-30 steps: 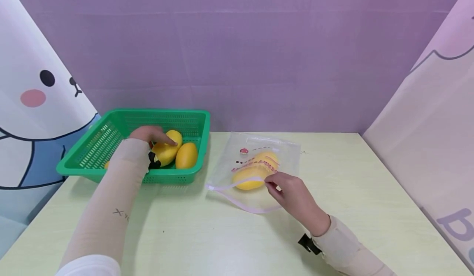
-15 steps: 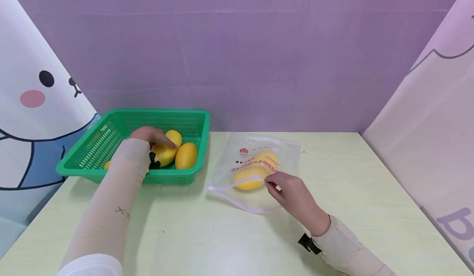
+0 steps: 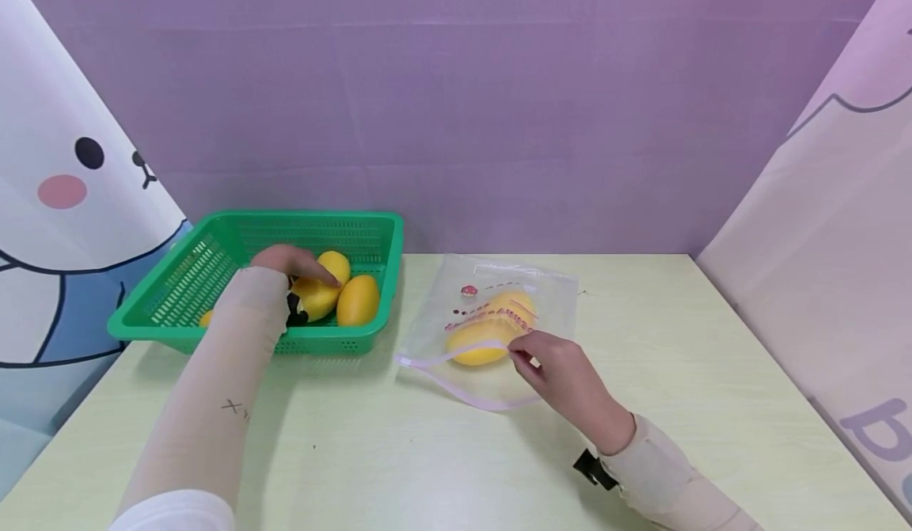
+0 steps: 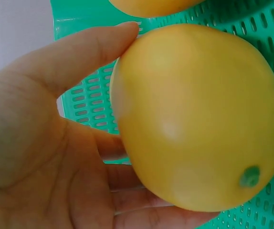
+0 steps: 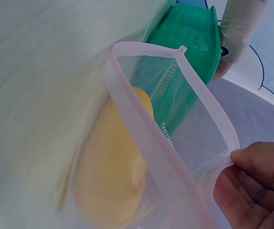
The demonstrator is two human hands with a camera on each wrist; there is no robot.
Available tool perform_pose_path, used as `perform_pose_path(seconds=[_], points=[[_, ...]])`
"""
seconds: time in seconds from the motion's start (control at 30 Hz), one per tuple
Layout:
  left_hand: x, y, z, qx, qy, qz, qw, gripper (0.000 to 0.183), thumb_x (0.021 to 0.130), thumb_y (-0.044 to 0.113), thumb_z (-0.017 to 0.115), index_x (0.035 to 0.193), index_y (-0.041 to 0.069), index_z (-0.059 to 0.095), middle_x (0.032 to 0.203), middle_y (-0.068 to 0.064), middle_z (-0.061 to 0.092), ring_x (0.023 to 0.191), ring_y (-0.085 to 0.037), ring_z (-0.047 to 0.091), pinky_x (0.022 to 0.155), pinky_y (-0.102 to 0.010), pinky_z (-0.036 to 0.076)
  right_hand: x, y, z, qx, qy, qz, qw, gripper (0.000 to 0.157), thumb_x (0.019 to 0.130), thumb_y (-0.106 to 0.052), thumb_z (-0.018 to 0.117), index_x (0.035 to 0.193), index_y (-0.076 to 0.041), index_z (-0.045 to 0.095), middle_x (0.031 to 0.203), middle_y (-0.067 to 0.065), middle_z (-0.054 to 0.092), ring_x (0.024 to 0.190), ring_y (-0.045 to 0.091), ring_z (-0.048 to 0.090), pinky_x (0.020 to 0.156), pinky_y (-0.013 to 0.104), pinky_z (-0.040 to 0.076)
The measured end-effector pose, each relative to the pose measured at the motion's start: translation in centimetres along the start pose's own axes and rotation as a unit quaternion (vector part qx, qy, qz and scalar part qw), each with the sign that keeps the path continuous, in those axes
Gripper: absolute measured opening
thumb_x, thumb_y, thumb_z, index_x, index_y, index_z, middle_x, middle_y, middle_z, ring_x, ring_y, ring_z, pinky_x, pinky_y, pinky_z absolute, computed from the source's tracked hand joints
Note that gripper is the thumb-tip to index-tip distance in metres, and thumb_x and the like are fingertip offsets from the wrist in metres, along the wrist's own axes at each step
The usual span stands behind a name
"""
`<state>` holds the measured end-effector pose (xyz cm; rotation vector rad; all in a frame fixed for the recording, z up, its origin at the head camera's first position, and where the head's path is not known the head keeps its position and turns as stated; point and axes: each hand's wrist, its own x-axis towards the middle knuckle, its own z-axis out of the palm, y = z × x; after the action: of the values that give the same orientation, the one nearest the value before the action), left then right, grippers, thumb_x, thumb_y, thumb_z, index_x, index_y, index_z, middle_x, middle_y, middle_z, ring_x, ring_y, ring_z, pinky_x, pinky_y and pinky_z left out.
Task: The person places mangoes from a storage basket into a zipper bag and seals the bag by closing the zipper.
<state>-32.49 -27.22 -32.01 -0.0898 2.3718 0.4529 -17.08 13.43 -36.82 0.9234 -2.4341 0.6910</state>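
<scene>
In the green basket [image 3: 321, 217], my left hand [image 3: 285, 259] grips a yellow mango [image 4: 199, 114]. The left wrist view has the thumb along one side of it and the other fingers curled beneath, with a green stem spot facing the camera. A second mango [image 3: 359, 300] lies in the basket just right of the held one. My right hand [image 3: 570, 381] pinches the lilac rim of a clear zip bag [image 3: 427, 325] between thumb and fingertips. In the right wrist view the bag's mouth gapes, and yellow mango [image 5: 113, 167] shows inside.
Basket and bag stand side by side on a pale table [image 3: 399, 468]. Another bit of yellow fruit [image 3: 206, 318] peeks out beside my left forearm in the basket. A purple cloth [image 3: 456, 104] hangs behind the table, with printed panels [image 3: 841, 278] at both sides.
</scene>
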Motion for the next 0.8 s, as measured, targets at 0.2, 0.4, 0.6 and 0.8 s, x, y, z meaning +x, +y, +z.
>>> perform_pose_path(seconds=[0.2, 0.4, 0.6, 0.8], points=[[0.00, 0.08, 0.07, -0.006, 0.001, 0.003, 1.0000, 0.095, 0.086, 0.055, 0.055, 0.143, -0.011, 0.018, 0.144, -0.032, 0.026, 0.127, -0.045, 0.036, 0.099, -0.048, 0.040, -0.06, 0.05, 0.00, 0.003, -0.003, 0.000, 1.000, 0.014, 0.075, 0.004, 0.073, 0.084, -0.006, 0.069, 0.078, 0.001, 0.067, 0.065, 0.006, 0.054, 0.056, 0.015, 0.047], [0.01, 0.17, -0.01, 0.007, 0.003, 0.009, 0.9999, 0.091, 0.087, 0.054, 0.053, 0.142, -0.011, 0.021, 0.140, -0.031, 0.032, 0.122, -0.042, 0.041, 0.095, -0.047, 0.043, -0.14, 0.09, 0.05, 0.006, -0.003, 0.004, 1.000, 0.014, 0.075, 0.005, 0.073, 0.084, -0.005, 0.069, 0.079, 0.001, 0.067, 0.065, 0.007, 0.055, 0.056, 0.015, 0.047], [-0.08, 0.26, -0.07, 0.022, 0.015, 0.004, 0.9996, 0.094, 0.087, 0.055, 0.052, 0.144, -0.011, 0.018, 0.141, -0.032, 0.031, 0.122, -0.043, 0.041, 0.095, -0.048, 0.042, -0.15, 0.12, 0.07, 0.005, -0.002, 0.005, 1.000, 0.014, 0.074, 0.005, 0.074, 0.084, -0.005, 0.069, 0.079, 0.001, 0.067, 0.065, 0.007, 0.055, 0.056, 0.015, 0.047], [-0.20, 0.51, -0.07, 0.029, 0.024, 0.008, 0.9992, 0.097, 0.087, 0.053, 0.051, 0.146, -0.010, 0.007, 0.144, -0.033, 0.025, 0.127, -0.045, 0.036, 0.099, -0.050, 0.039, -0.14, 0.11, -0.02, 0.007, -0.001, 0.000, 1.000, 0.014, 0.075, 0.005, 0.073, 0.084, -0.006, 0.069, 0.078, 0.001, 0.067, 0.065, 0.006, 0.055, 0.055, 0.015, 0.047]])
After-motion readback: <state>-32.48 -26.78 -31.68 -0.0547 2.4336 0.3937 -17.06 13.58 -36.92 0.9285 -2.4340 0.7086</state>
